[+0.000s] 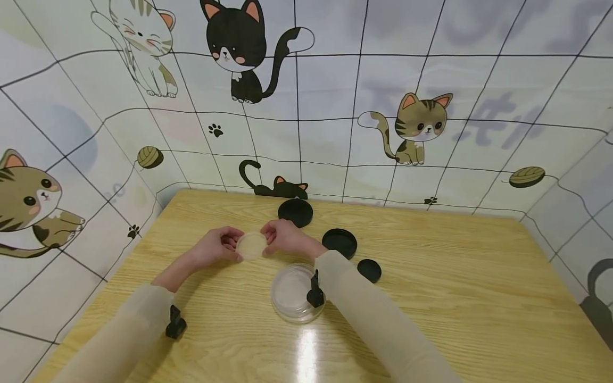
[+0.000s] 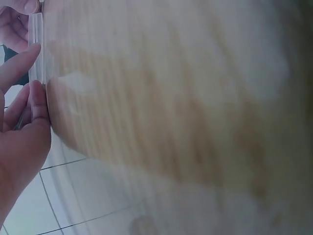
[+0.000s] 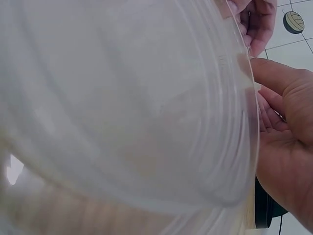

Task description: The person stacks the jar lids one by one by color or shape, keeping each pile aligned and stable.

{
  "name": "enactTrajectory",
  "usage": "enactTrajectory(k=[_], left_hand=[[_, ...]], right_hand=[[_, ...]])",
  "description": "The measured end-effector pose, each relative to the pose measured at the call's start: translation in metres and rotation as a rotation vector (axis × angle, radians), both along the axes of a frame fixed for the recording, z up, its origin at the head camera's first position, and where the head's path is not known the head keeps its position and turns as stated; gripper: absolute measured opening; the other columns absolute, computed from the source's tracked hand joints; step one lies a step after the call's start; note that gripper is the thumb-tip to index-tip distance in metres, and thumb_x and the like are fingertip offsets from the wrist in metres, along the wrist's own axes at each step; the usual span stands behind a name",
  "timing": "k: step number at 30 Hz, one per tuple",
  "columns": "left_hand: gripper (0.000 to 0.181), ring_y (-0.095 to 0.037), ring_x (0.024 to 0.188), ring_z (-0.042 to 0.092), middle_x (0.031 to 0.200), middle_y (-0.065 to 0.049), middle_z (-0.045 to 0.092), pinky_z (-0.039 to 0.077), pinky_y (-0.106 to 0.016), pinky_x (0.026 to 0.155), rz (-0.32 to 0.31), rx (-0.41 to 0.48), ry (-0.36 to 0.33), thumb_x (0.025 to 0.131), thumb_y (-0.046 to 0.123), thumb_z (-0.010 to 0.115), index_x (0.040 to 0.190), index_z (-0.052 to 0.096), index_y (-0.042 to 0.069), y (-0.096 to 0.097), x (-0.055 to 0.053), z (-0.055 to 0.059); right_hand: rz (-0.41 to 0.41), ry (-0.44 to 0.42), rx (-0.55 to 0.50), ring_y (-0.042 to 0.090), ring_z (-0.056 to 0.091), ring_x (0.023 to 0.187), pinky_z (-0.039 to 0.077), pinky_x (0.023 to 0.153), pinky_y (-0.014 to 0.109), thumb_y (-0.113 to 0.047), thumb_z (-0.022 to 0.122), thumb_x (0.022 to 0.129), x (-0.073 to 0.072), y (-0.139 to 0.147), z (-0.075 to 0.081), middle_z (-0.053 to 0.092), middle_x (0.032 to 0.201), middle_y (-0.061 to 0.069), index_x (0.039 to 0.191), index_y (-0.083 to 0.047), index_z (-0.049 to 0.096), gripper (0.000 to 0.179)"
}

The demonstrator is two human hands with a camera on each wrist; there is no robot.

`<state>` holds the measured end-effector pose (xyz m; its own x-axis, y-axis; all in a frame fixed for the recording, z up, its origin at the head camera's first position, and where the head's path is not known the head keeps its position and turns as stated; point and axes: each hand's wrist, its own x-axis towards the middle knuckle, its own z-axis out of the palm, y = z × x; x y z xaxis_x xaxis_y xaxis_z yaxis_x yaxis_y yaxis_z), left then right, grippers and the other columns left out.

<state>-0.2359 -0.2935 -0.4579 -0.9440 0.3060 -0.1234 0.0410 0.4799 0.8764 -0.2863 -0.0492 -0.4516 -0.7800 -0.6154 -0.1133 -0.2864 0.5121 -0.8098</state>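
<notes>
Toward the far left part of the table (image 1: 455,266), a small clear round dish (image 1: 251,246) sits between 2 hands. The left hand (image 1: 215,247) pinches its left edge between thumb and fingers, and the right hand (image 1: 289,238) pinches the opposite edge. Whether the dish touches the wood I cannot tell. In the left wrist view it appears edge-on, with fingers against its rim.

Nearer the person, below the right hand, lies a larger clear round piece (image 1: 289,295) with several rims showing, partly covered by the black wrist camera (image 1: 315,291) on the right sleeve (image 1: 378,319). It fills much of the right wrist view.

3 black round pieces lie in a slanting row: the far black piece (image 1: 295,212) just beyond the right hand, the middle black piece (image 1: 339,242) beside the right forearm, and the smallest black piece (image 1: 369,270) next to the sleeve. Cartoon cats (image 1: 237,48) decorate the wall covering (image 1: 330,138) behind.
</notes>
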Motion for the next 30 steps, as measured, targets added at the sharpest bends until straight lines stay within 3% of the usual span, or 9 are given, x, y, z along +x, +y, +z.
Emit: enactTrajectory(k=[5,11,15,30], left_hand=[[0.062,-0.021,0.094,0.058,0.111,-0.018,0.063,0.051,-0.022,0.077,-0.004,-0.003,0.020,0.077,0.000,0.087,0.130,0.057,-0.011,0.007,0.002,0.001],[0.062,-0.020,0.093,0.060,0.115,-0.020,0.058,0.053,-0.023,0.076,-0.004,0.098,-0.018,0.076,-0.007,0.084,0.131,0.055,-0.013,0.025,0.003,0.004],[0.064,-0.021,0.094,0.059,0.117,-0.020,0.055,0.052,-0.023,0.072,0.011,0.131,-0.028,0.077,-0.006,0.085,0.133,0.055,-0.011,0.035,0.008,0.007],[0.064,-0.030,0.098,0.061,0.119,-0.027,0.050,0.058,-0.027,0.075,-0.025,0.219,-0.015,0.078,-0.003,0.085,0.133,0.053,-0.012,0.075,0.042,0.030]], right_hand=[[0.002,-0.011,-0.020,0.012,0.059,0.087,0.050,0.082,0.022,-0.008,0.091,0.078,0.002,0.009,0.002,0.064,0.097,0.002,0.119,-0.003,0.066,0.048],[0.001,-0.031,-0.058,0.013,0.060,0.089,0.051,0.082,0.023,-0.008,0.090,0.078,0.004,0.032,0.003,0.063,0.099,0.002,0.118,-0.004,0.066,0.047],[0.026,-0.015,-0.071,0.016,0.060,0.091,0.051,0.083,0.023,-0.007,0.089,0.079,0.009,0.046,0.012,0.064,0.102,0.005,0.121,-0.001,0.065,0.049],[0.068,-0.059,-0.136,0.019,0.060,0.093,0.053,0.084,0.028,-0.003,0.086,0.081,0.038,0.093,0.038,0.062,0.111,0.017,0.129,0.007,0.060,0.055]])
